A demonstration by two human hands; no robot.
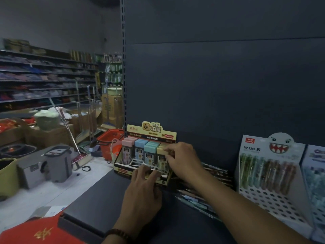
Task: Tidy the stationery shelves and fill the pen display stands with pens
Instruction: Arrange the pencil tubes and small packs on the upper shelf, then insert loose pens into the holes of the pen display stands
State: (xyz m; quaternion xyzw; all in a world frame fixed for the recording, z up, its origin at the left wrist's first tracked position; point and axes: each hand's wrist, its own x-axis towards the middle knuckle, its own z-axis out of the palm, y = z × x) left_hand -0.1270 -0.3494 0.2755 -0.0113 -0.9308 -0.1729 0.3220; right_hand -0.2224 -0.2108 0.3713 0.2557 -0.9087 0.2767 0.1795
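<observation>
Fingers of your right hand (pixel 182 155) pinch the yellow-capped case (pixel 161 161) at the display box's (pixel 121 169) right end, apparently seating it. Your left hand (pixel 144 189) curls over the near rim, likely steadying it (loose pens (pixel 197 199) lie just right).

The right forearm (pixel 228 199) hides part of the loose pens (pixel 192 198); the far-right stand (pixel 314 173) is cropped.

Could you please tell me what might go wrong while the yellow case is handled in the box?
1. The right hand pinches the yellow case near its top; it may slip or knock the blue case.
2. The box stands at the shelf end; though the left hand holds its front, a push could slide it off.
3. The forearm hangs over loose pens and may sweep them.
</observation>
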